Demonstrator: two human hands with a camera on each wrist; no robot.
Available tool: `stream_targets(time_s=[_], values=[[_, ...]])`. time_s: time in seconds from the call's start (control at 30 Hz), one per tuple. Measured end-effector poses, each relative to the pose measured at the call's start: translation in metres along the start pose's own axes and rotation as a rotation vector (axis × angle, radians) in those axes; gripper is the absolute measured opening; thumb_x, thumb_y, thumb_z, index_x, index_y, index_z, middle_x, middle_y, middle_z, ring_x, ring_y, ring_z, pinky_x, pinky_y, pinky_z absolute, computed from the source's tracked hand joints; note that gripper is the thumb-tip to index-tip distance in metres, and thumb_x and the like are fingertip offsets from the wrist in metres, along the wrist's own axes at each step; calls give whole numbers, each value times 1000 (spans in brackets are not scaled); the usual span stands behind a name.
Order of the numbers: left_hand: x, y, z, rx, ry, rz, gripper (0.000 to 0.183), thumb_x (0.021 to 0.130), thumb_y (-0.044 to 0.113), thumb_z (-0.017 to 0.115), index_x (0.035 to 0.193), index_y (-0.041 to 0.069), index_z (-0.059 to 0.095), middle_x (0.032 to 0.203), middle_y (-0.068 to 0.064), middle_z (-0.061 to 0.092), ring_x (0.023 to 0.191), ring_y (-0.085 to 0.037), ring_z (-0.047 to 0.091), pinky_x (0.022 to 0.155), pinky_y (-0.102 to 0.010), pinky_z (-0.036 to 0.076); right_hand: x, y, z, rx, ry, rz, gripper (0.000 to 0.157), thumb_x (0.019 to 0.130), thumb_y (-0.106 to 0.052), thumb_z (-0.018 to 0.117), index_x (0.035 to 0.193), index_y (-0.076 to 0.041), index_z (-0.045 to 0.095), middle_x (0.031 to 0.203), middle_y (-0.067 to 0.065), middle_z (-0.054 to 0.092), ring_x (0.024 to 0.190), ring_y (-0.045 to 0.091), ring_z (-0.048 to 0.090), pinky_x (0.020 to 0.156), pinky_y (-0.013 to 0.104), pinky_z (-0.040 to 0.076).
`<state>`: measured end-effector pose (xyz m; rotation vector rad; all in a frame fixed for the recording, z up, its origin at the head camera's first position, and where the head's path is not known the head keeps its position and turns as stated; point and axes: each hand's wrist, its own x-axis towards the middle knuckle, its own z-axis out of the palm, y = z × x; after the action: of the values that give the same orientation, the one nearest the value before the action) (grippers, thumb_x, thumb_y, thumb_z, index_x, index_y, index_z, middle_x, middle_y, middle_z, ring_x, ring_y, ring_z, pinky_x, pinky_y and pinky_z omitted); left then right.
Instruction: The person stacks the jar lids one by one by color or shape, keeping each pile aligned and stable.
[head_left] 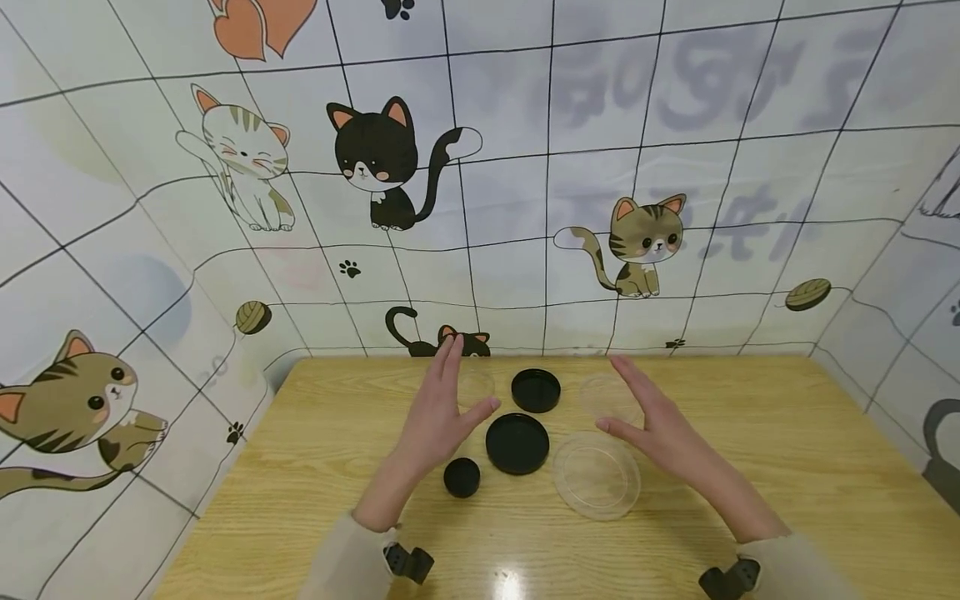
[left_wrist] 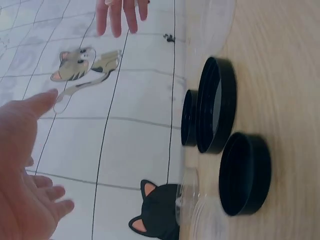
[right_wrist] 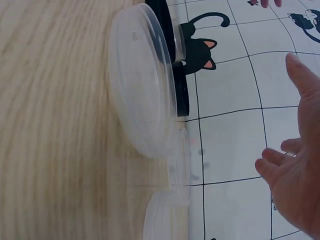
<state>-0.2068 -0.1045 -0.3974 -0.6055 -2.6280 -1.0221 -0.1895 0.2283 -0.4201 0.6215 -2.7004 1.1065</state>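
My left hand (head_left: 437, 417) is held above the table, fingers straight and thumb spread, holding nothing. Likewise raised and holding nothing is my right hand (head_left: 660, 429), its thumb apart from its fingers. Between them lie round black lids: a small one (head_left: 461, 477), a large one (head_left: 517, 443) and another farther back (head_left: 536, 390). In the left wrist view their raised rims show. A wide clear plastic lid (head_left: 597, 475) lies below the right hand. One more clear lid (head_left: 603, 397) is partly behind that hand, and a faint clear one (head_left: 476, 387) sits beside the left hand.
The pale wooden table (head_left: 285, 483) ends at a white sheet (head_left: 517, 200) with grid lines and cartoon cats, which rises behind it and along both sides. Dark devices (head_left: 408, 562) are strapped at both wrists, over light sleeves (head_left: 352, 558).
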Motion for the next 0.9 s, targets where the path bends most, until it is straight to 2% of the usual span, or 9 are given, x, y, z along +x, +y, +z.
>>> stream_targets(time_s=[0.13,0.2,0.3,0.4,0.57,0.73,0.83,0.9], values=[[-6,8,7,-202,-11,-12,107,86,26,86,165,16,15,167,-9,22,150,-31,29,113,-56,35,-11,3,-5,96,-10,3,92,94,-22,77,165,-12,19,162,25,28,140,52,37,106,64,37],[-9,12,12,-317,-10,0,110,82,20,90,165,18,17,165,-8,26,147,-30,33,113,-55,36,-17,4,-7,109,-13,13,93,93,-21,79,164,-11,21,159,28,33,136,54,42,103,64,41],[-14,17,22,-457,-23,6,111,79,13,91,164,21,21,163,-7,30,144,-31,38,112,-53,37,-25,8,-10,133,-16,19,96,89,-19,83,163,-8,23,155,30,38,133,56,45,100,63,43],[-17,23,31,-556,-46,-12,108,78,11,91,163,20,26,161,-5,33,141,-31,41,111,-54,38,-32,13,-10,167,-32,29,100,85,-19,86,162,-7,25,155,29,38,133,55,45,99,61,44],[-25,30,45,-641,-86,-71,102,75,4,92,159,15,34,154,-4,42,133,-30,49,108,-51,42,-41,20,-7,167,-65,39,105,79,-23,91,161,-5,28,153,25,42,133,50,47,100,55,47],[-32,34,55,-675,-116,-103,88,77,0,88,153,11,45,145,-8,52,120,-36,59,97,-41,53,-47,26,-2,156,-69,-31,113,71,-21,96,158,3,28,151,27,44,128,48,50,100,39,51],[-36,36,59,-696,-122,-129,82,79,-1,87,150,11,48,141,-8,56,114,-39,61,93,-43,55,-51,29,1,166,-81,-41,117,69,-21,97,159,4,26,151,29,43,128,47,50,100,38,51],[-37,36,63,-702,-137,-141,82,78,-1,87,150,12,49,139,-7,56,113,-39,61,92,-43,56,-54,32,2,174,-91,-35,117,69,-22,97,159,4,26,152,29,42,130,40,51,100,37,51]])
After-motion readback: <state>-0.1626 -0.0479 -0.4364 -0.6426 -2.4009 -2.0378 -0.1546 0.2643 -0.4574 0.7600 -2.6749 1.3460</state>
